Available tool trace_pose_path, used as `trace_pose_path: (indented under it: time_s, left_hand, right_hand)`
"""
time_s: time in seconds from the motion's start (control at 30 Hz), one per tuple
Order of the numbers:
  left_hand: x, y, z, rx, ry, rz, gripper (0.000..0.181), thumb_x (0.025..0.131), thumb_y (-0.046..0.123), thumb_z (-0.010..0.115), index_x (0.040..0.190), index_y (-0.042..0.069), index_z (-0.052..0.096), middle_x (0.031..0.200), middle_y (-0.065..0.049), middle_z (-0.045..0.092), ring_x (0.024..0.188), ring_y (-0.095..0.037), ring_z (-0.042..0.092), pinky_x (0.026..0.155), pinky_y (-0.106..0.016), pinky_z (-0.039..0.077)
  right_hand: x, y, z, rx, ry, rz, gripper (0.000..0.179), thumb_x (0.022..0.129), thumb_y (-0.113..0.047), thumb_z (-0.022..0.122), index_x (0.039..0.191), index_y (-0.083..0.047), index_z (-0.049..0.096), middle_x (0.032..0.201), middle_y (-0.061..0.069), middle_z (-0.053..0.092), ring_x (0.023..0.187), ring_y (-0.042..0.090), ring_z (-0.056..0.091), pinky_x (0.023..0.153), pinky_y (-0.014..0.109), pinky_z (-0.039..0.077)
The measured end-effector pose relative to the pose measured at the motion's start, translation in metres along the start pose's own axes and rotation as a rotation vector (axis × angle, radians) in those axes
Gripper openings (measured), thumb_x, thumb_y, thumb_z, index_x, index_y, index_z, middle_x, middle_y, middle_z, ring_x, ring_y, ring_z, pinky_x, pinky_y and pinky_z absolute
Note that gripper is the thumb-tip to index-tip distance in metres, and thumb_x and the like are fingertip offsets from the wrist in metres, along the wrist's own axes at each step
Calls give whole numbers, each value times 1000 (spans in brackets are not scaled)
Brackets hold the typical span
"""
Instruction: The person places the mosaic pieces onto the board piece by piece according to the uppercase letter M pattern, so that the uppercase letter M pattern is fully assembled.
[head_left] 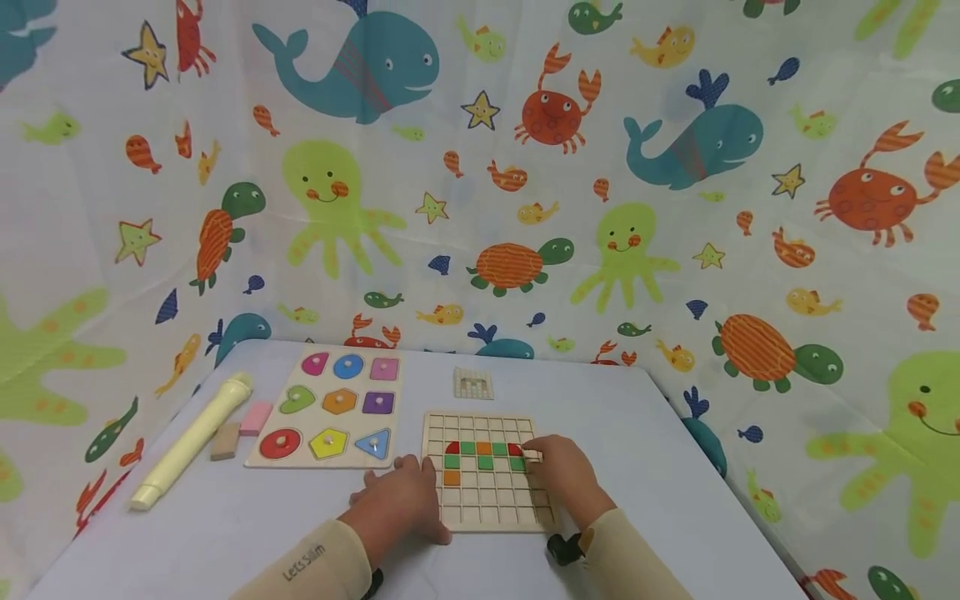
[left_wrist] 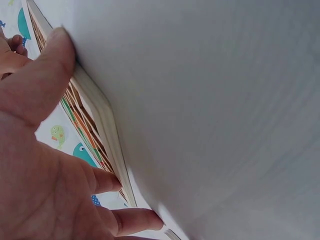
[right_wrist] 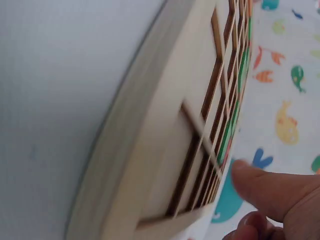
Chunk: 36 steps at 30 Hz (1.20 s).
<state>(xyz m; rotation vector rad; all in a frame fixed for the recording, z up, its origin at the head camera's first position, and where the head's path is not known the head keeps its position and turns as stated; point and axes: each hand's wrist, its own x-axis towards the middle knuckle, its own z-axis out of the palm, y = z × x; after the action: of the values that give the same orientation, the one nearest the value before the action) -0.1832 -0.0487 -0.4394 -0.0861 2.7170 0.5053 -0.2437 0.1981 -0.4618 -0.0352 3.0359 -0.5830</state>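
Note:
A square wooden grid board [head_left: 491, 523] lies flat on the table between the hands. Red, green and orange tiles [head_left: 485, 463] fill some of its cells, with a lone orange tile [head_left: 452, 477] lower on the left. At the board's left side is my left hand [head_left: 401, 500]; in the left wrist view its thumb [left_wrist: 57, 65] and straight fingers touch the board's edge. My right hand [head_left: 566, 479] reaches over the board's right side, fingertips by a red corner tile [head_left: 514, 449]. One straight digit [right_wrist: 265, 185] shows at the board in the right wrist view; whether it pinches anything is hidden.
Behind the grid board lies a small patterned card [head_left: 473, 383]. To the left are a shape puzzle board [head_left: 262, 454] with colourful knobbed pieces, a pink block [head_left: 256, 418], a tan block [head_left: 224, 442] and a long pale-yellow stick [head_left: 191, 442]. A sea-animal curtain [head_left: 420, 158] surrounds the white table [head_left: 675, 467].

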Motion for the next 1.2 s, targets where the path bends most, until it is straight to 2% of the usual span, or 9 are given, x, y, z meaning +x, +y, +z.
trace_pose_path:
  time_s: [0.13, 0.23, 0.3, 0.43, 0.53, 0.67, 0.8, 0.9, 1.2]
  left_hand:
    - [0, 0, 3, -5, -2, 3, 112, 62, 51, 101, 155, 10, 53, 157, -28, 43, 137, -75, 34, 103, -88, 35]
    - [1, 0, 5, 1, 1, 5, 112, 62, 52, 101, 155, 10, 52, 157, -28, 43, 136, -75, 35, 102, -89, 35]
    - [1, 0, 4, 5, 2, 4, 112, 62, 52, 101, 154, 10, 52, 156, -28, 43, 137, -75, 35, 102, -89, 35]
    - [-2, 1, 2, 13, -3, -4, 112, 64, 52, 100, 155, 10, 52, 157, -29, 43, 138, -75, 34, 103, -88, 35]
    - [-4, 2, 0, 18, -6, -11, 111, 65, 52, 100, 155, 10, 51, 157, -29, 43, 139, -75, 34, 104, -88, 35]
    - [-5, 2, -1, 21, -8, -15, 111, 65, 52, 100, 156, 10, 51, 157, -28, 43, 139, -74, 34, 104, -87, 36]
    - [-4, 2, -1, 18, -5, -9, 111, 64, 52, 100, 155, 10, 51, 157, -28, 43, 138, -74, 34, 104, -87, 36]
    - [-3, 1, 0, 18, -5, -7, 112, 64, 53, 100, 155, 10, 51, 157, -28, 43, 138, -74, 34, 103, -87, 36]
    - [0, 0, 2, 22, 6, 0, 113, 62, 53, 101, 155, 11, 52, 155, -27, 44, 135, -73, 37, 102, -86, 38]
  right_hand:
    - [8, 20, -5, 32, 44, 35, 50, 94, -25, 82, 142, -21, 70, 140, 11, 70, 132, 35, 64, 110, 55, 53]
    - [19, 39, -11, 11, 73, 49, 57, 92, -27, 85, 146, -19, 67, 143, 16, 68, 134, 39, 62, 111, 56, 51]
    - [25, 51, -15, 0, 67, 67, 59, 91, -25, 86, 146, -17, 66, 149, 17, 65, 142, 42, 56, 115, 59, 47]
    - [34, 66, -16, 2, 31, 109, 61, 89, -25, 87, 145, -13, 67, 151, 17, 63, 145, 42, 53, 119, 59, 43]
    - [37, 65, -15, 19, 14, 185, 62, 87, -32, 89, 140, -7, 69, 145, 19, 66, 138, 42, 58, 118, 59, 45]
    - [40, 59, -14, 12, 25, 247, 59, 82, -42, 92, 120, 0, 76, 120, 16, 76, 109, 34, 68, 103, 55, 55]
    - [43, 52, -12, -30, 58, 233, 47, 81, -42, 92, 102, -2, 78, 97, 9, 75, 86, 25, 64, 85, 47, 57]
    - [46, 49, -11, -45, 68, 226, 42, 81, -39, 93, 96, -3, 78, 92, 7, 74, 82, 24, 61, 80, 44, 56]
    - [51, 45, -9, -62, 63, 211, 31, 84, -33, 92, 89, -6, 77, 85, 4, 71, 80, 22, 60, 78, 41, 56]
